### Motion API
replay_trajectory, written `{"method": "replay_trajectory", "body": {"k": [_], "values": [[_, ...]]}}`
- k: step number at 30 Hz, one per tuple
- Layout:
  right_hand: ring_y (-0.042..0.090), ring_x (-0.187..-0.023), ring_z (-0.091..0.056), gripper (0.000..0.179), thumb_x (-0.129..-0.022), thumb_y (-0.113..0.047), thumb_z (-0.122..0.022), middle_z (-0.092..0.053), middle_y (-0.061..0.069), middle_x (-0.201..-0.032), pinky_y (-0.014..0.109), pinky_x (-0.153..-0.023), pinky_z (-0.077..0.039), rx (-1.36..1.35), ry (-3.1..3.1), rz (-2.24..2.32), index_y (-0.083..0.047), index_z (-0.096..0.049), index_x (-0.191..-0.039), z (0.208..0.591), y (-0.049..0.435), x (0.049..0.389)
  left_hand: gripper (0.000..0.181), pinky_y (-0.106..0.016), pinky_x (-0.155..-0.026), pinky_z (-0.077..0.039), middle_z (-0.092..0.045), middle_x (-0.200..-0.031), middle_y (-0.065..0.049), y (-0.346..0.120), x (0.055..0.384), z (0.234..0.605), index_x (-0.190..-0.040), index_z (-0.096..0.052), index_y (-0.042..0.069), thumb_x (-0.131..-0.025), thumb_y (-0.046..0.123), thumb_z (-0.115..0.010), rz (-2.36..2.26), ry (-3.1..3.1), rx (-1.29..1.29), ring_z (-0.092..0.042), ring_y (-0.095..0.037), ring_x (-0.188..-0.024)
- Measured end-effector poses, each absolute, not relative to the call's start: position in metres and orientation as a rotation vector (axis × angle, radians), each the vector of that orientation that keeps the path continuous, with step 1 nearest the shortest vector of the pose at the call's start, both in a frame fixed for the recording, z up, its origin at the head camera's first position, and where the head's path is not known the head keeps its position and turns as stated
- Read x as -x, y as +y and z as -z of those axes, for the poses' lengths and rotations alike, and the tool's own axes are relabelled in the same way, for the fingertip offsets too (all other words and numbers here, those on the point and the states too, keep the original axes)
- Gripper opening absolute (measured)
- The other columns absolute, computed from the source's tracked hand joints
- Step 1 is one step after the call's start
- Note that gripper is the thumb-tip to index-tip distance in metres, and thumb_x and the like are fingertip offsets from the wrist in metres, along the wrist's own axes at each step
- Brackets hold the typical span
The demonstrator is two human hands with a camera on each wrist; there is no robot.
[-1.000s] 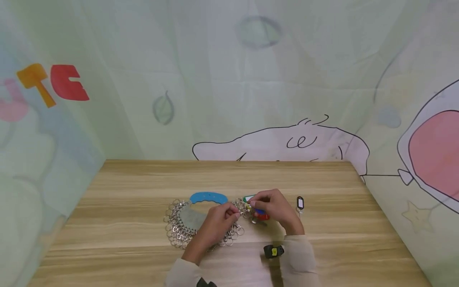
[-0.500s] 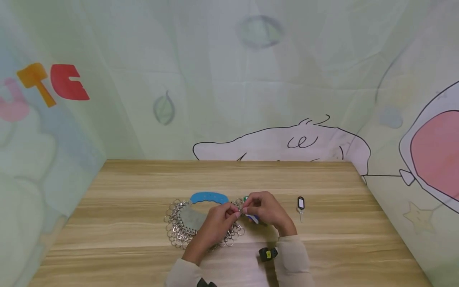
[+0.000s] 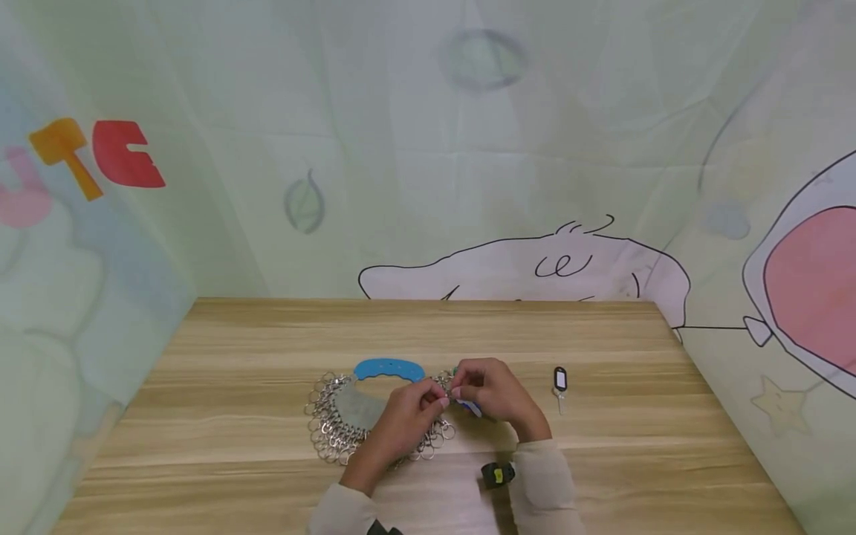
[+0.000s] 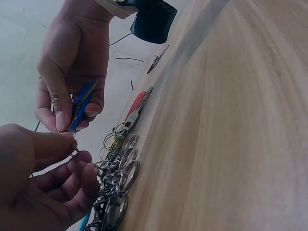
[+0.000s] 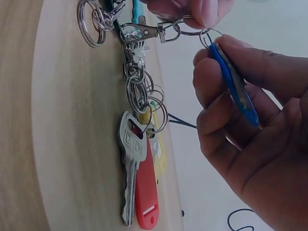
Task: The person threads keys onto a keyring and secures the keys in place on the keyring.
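Note:
My left hand [image 3: 404,414] pinches a split ring [image 5: 184,32] joined to a swivel clasp [image 5: 147,32], at the right side of the ring cluster. Between thumb and fingers of my right hand [image 3: 493,390] is a blue key tag [image 5: 226,70], with a key lying along it. The tag's small ring sits right at the pinched split ring, fingertips of both hands almost meeting. Below them hang a red key tag [image 5: 147,195] with a silver key [image 5: 129,166], and a yellow key tag [image 5: 161,154].
Under the left forearm lies a grey curved plate [image 3: 357,407] fringed with many metal rings [image 3: 328,438], with a blue grip [image 3: 389,368] behind it. A black key tag [image 3: 560,379] with its key rests to the right on the wooden table [image 3: 635,446].
My right hand has moved left with the blue key tag, up to the left fingertips, uncovering the black tag's key. The left hand has stayed in place.

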State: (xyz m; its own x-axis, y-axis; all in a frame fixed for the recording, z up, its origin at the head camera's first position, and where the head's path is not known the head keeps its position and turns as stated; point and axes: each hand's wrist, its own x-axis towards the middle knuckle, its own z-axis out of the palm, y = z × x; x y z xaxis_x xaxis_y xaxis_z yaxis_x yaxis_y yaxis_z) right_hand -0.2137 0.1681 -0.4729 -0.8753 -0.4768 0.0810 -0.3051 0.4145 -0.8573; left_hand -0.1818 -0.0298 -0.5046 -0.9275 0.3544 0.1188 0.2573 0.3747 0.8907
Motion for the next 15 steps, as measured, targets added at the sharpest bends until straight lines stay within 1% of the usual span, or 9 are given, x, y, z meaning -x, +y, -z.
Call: {"method": "replay_trajectory", "body": {"k": [4,8,15], "values": [[0.015,-0.070,-0.059,0.015,-0.088,0.006,-0.070,-0.067,0.001,-0.079,0.031,-0.064,-0.049,0.773,2.505,1.444,-0.008,-0.069,-0.082,0.4721,0.1661,0.2132,0.007,-0.030,-0.066,-0.050,-0.060,-0.082,0.004,-0.0294,0.1824,0.5049,-0.093,-0.064,0.010,-0.100,0.011,-0.061,-1.601,2.540,-0.556,-0.057,-0.013,-0.074],[0.014,-0.071,-0.059,0.017,-0.087,0.008,-0.070,-0.067,-0.001,-0.081,0.031,-0.065,-0.050,0.837,2.521,1.415,-0.008,-0.069,-0.081,0.4712,0.1645,0.2128,0.007,-0.030,-0.066,-0.050,-0.059,-0.083,0.004,-0.0289,0.1817,0.5053,-0.094,-0.062,0.010,-0.100,0.011,-0.061,-1.592,2.534,-0.557,-0.057,-0.014,-0.075],[0.013,-0.073,-0.061,0.016,-0.089,0.005,-0.071,-0.069,-0.002,-0.083,0.032,-0.068,-0.051,0.852,2.535,1.355,-0.009,-0.070,-0.083,0.4687,0.1637,0.2125,0.006,-0.030,-0.068,-0.050,-0.059,-0.085,0.004,-0.0283,0.1811,0.5068,-0.095,-0.062,0.010,-0.101,0.012,-0.060,-1.560,2.548,-0.553,-0.057,-0.013,-0.077]]}}
